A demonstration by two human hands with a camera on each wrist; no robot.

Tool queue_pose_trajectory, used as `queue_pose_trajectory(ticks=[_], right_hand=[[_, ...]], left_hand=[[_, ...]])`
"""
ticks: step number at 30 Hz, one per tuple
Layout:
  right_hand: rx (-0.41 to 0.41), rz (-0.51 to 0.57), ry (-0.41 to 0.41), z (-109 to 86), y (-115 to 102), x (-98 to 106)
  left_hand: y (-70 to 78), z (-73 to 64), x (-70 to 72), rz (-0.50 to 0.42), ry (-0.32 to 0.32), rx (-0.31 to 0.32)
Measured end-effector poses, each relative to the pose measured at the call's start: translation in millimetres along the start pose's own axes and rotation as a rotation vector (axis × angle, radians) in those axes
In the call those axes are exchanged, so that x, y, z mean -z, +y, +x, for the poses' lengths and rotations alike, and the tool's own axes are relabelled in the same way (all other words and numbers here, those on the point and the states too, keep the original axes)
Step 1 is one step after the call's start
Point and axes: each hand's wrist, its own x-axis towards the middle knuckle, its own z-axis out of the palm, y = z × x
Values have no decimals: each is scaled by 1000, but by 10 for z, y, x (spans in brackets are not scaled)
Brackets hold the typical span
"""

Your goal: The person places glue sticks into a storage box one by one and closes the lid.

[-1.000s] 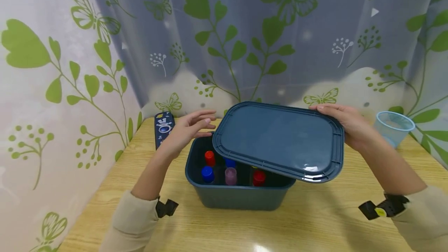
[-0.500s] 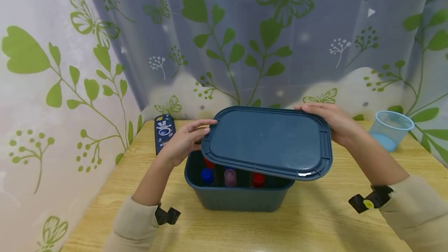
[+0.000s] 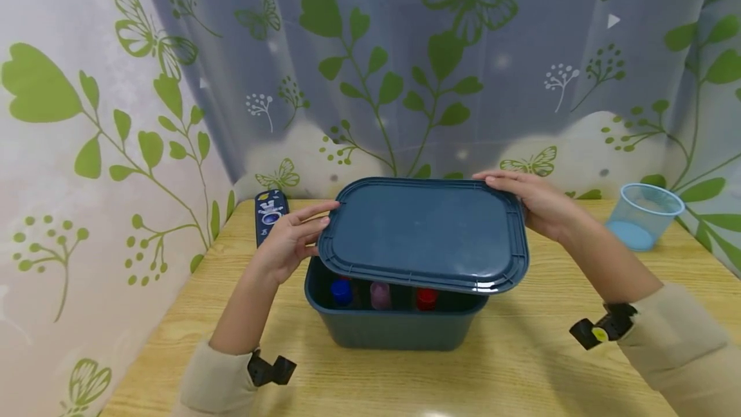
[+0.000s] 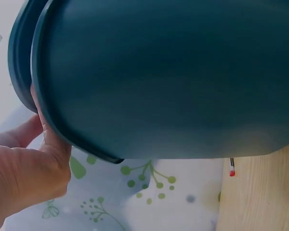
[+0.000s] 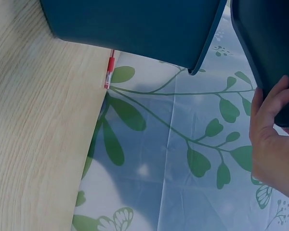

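Note:
A dark blue-green rectangular lid (image 3: 428,227) is held tilted above a matching box (image 3: 399,330), over the back part of its opening. My right hand (image 3: 541,208) grips the lid by its far right corner, also visible in the right wrist view. My left hand (image 3: 289,240) reaches the lid's left edge, its fingers extended against the rim. In the left wrist view, that hand (image 4: 36,166) is beside the box wall and the lid edge. Inside the box show a blue cap (image 3: 341,292), a pinkish-purple cap (image 3: 380,295) and a red cap (image 3: 426,299); the lid hides the rest.
A dark pencil case (image 3: 271,214) with an astronaut picture lies behind my left hand. At the back right stands a light-blue mesh basket (image 3: 645,217). A red-ended pen (image 5: 110,72) lies by the table's far edge. The patterned curtain (image 3: 370,69) hangs behind the table.
The lid has moved left and slightly down over the box, covering more of the caps. My right hand has travelled left with it, and my left hand has come against its left edge.

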Motion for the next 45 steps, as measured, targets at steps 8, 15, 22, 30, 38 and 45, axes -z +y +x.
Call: queue_pose_trajectory(ticks=[8,15,22,30,38,45], right_hand=[[-2,-93,-1,-129,50,-74],[23,-195,-7,-188,142,-176],[33,-236,34,-186,166,-205],[123,-296,73,-141,145,-204],[194,-156,136,-127,52,-206],[200,-125,169,-134,-14,-219]], left_hand=[[-35,-108,98,-67,93,-32],[-30,-156,154,-88,176,-64],[-24,-139,141,23,192,-57],[0,-105,122,179,233,-106],[12,-55,85,286,263,-152],[45,-46,57,344,283,-187]])
